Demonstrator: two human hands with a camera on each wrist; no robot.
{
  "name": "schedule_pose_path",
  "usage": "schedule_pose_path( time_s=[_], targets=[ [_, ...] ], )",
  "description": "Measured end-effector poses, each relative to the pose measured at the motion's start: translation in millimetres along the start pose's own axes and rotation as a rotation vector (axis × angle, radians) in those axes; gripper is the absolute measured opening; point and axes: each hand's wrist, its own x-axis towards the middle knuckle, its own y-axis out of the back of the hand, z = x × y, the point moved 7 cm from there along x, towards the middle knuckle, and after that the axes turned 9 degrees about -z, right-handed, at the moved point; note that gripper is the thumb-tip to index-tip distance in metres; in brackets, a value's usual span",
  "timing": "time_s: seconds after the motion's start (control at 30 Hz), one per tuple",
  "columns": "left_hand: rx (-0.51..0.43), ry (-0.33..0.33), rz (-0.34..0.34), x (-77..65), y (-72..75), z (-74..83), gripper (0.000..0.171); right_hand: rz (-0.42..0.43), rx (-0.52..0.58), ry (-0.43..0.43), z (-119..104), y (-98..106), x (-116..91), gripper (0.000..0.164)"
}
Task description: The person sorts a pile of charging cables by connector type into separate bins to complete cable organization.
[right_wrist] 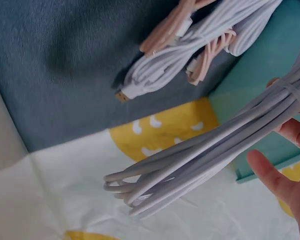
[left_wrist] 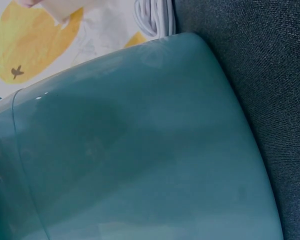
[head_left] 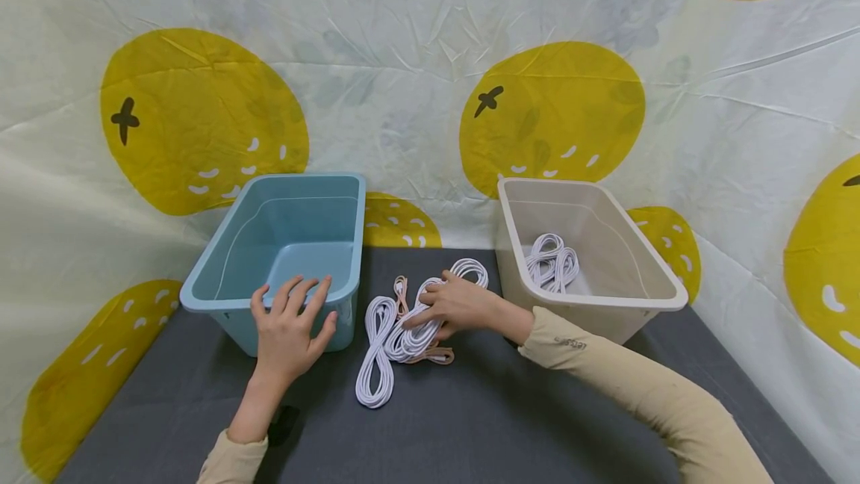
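Note:
My right hand (head_left: pixel 463 306) grips a bundle of white cable (right_wrist: pixel 205 155), tied round its middle. In the right wrist view this bundle hangs above the table, its loops pointing away from the fingers. Beneath it lie another white cable bundle (head_left: pixel 374 376) and peach-coloured cables (head_left: pixel 440 355); a USB plug (right_wrist: pixel 122 95) shows at one end of a white cable. My left hand (head_left: pixel 289 334) is at the front rim of the blue bin (head_left: pixel 269 303), fingers spread and holding nothing. The left wrist view shows mostly the bin's outer wall and no fingers.
To the right stands a beige bin (head_left: pixel 605 299) with white cable bundles (head_left: pixel 552 264) inside. Both bins rest on a dark grey tabletop (head_left: pixel 484 424). Behind them hangs a white cloth (head_left: pixel 416 133) printed with yellow fruit.

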Motion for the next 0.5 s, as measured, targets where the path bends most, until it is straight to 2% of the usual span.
schedule_pose_path(
  time_s=[0.27, 0.5],
  targets=[
    [-0.001, 0.0, 0.0, 0.0, -0.2, -0.2, 0.045, 0.031, -0.039, 0.017, 8.5, 15.4, -5.1, 0.044],
    [-0.002, 0.003, -0.007, 0.2, -0.4, 0.0, 0.045, 0.023, -0.059, 0.006, 19.9, 25.9, -10.2, 0.042]
  ],
)
